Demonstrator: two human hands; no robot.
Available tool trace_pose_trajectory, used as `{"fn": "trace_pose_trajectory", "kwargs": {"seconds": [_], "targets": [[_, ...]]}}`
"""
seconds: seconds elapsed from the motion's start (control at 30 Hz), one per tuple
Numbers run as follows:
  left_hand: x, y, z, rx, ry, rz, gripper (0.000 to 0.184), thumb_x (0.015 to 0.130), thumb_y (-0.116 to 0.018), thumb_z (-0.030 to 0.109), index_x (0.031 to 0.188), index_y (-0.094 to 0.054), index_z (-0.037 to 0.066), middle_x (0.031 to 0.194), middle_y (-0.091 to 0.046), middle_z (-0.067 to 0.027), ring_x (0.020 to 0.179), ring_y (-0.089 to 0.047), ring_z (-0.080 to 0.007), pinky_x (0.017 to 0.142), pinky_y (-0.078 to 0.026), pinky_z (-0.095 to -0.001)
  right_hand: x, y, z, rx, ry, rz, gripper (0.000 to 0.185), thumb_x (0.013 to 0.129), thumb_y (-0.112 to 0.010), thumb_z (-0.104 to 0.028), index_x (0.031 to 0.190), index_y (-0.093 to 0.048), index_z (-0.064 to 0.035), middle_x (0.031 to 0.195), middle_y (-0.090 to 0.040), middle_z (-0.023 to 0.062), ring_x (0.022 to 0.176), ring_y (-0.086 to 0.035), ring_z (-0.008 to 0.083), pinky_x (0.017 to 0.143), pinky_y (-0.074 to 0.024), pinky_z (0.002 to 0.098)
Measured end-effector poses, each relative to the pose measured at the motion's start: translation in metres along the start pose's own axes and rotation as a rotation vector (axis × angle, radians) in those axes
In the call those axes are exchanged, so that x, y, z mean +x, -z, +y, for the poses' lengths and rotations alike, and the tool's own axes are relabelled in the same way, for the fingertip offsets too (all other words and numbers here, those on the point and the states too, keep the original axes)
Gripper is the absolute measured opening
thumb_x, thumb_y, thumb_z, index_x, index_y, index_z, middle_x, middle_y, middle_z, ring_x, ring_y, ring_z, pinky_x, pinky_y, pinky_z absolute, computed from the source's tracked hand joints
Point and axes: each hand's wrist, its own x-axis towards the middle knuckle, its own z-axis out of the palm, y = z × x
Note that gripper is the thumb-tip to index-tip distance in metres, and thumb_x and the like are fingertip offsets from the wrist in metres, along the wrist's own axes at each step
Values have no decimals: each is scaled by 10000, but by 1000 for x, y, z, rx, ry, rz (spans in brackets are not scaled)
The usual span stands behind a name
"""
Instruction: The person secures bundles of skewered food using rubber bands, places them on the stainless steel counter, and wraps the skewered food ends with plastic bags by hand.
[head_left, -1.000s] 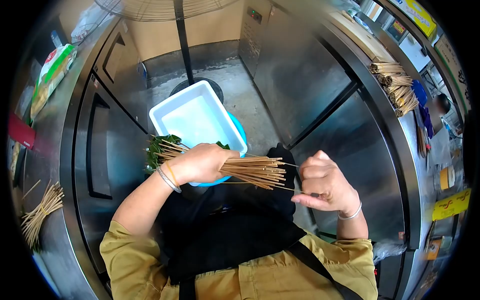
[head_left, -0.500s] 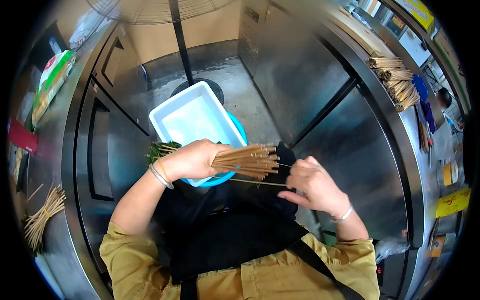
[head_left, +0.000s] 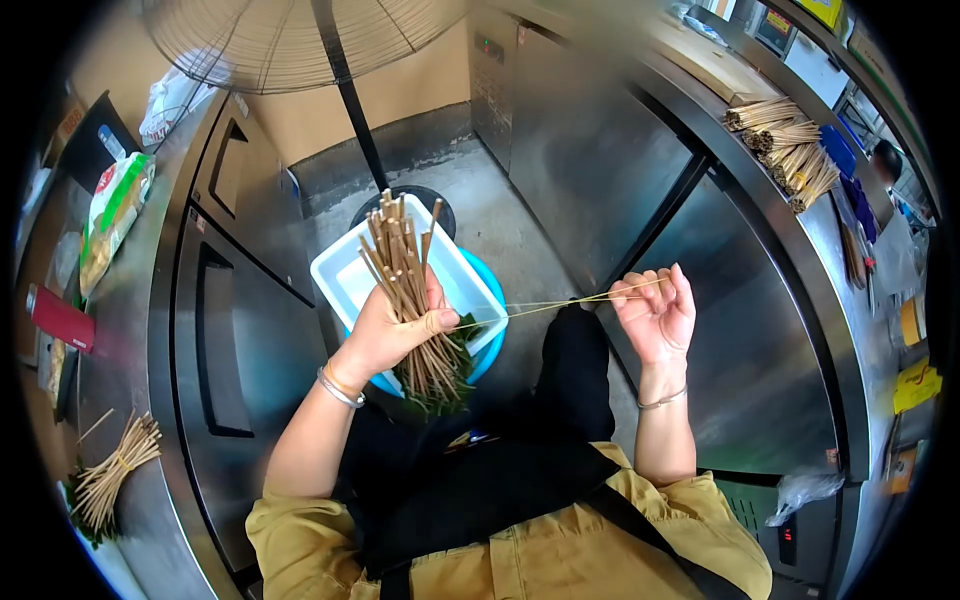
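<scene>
My left hand (head_left: 388, 328) is wrapped round a bundle of thin brown sticks (head_left: 402, 262), which stands nearly upright with its bare ends up. Green leaves (head_left: 462, 345) show at the bundle's lower end. A thin yellowish band (head_left: 550, 304) stretches from the bundle across to my right hand (head_left: 658, 312), whose curled fingers hold it taut at the right. Beneath the bundle is a white rectangular tub (head_left: 340, 265), resting over a blue basin (head_left: 490, 350).
A tied stick bundle (head_left: 118, 468), a red container (head_left: 62, 318) and a green-white packet (head_left: 115, 215) lie on the left counter (head_left: 135, 370). Several stick bundles (head_left: 785, 145) lie on the right counter. A wire fan guard (head_left: 290, 45) and its pole stand ahead.
My left hand has turned the bundle from pointing right to nearly upright. My right hand has moved up and right, turned its fingers upward and stretched the band. The view has shifted slightly.
</scene>
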Motion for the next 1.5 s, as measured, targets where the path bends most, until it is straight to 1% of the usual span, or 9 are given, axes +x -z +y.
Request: {"fn": "trace_pose_trajectory", "kwargs": {"seconds": [0.1,0.2,0.27,0.37,0.6,0.7,0.93,1.33,1.5], "targets": [[5,-12,7,94,-119,-9,239,796,-717,92,785,-479,71,913,-530,-41,989,-492,-172,911,-401,-355,1,-5,2,170,-72,-92,165,913,-511,-146,887,-626,-31,660,-457,17,696,-492,127,753,-427,300],[10,-28,17,52,49,-56,197,768,-704,-32,830,-523,18,823,-573,-35,830,-565,-123,804,-483,-292,0,-38,10,287,-229,-186,342,906,-470,-66,1234,-531,9,779,-487,40,742,-528,140,697,-480,275],[15,-27,19,332,-119,-77,181,754,-698,-67,865,-563,-19,754,-559,-20,751,-547,-100,703,-500,-280,4,-46,19,206,-234,-196,558,884,-421,64,1423,-327,-48,1087,-555,97,691,-525,114,544,-482,176],[17,-23,28,353,-88,65,204,742,-736,-11,817,-549,26,745,-527,2,701,-509,-90,655,-460,-266,7,-52,30,178,-277,-247,715,882,-443,106,1486,-204,-194,1522,-232,145,626,-473,53,499,-453,134],[28,-20,17,110,62,25,310,795,-726,91,1032,-530,49,814,-508,31,755,-480,-63,683,-428,-231,15,-53,37,175,-176,-268,733,886,-561,15,1490,-180,-153,1542,-151,146,860,-582,125,633,-541,166],[38,-38,16,351,-47,-19,373,790,-721,87,1111,-556,-9,954,-657,-83,889,-620,-168,782,-482,-306,19,-70,50,-760,174,-512,851,771,-731,-49,1461,-234,-18,1532,-198,145,1376,-301,295,1139,-233,416],[45,-38,20,896,1,1,243,796,-660,131,1005,-561,55,828,-648,-206,822,-621,-404,703,-491,-467,27,-84,44,-1532,406,-526,931,664,-832,-205,1422,-328,-9,1472,-335,177,1367,-322,311,1119,-270,387],[20,-55,31,1344,-187,-245,216,801,-535,63,1008,-592,46,743,-645,-135,708,-648,-328,644,-518,-414,20,-109,35,-2153,241,-933,889,740,-714,-493,1412,-345,-42,1423,-417,140,1318,-399,280,1105,-254,487],[7,-57,53,1162,-408,-197,128,758,-595,51,869,-532,49,717,-601,-132,687,-624,-327,607,-499,-416,47,-82,19,-2002,113,-858,462,975,-444,-321,1335,-452,-31,1296,-532,166,1174,-499,331,995,-341,454]]}}
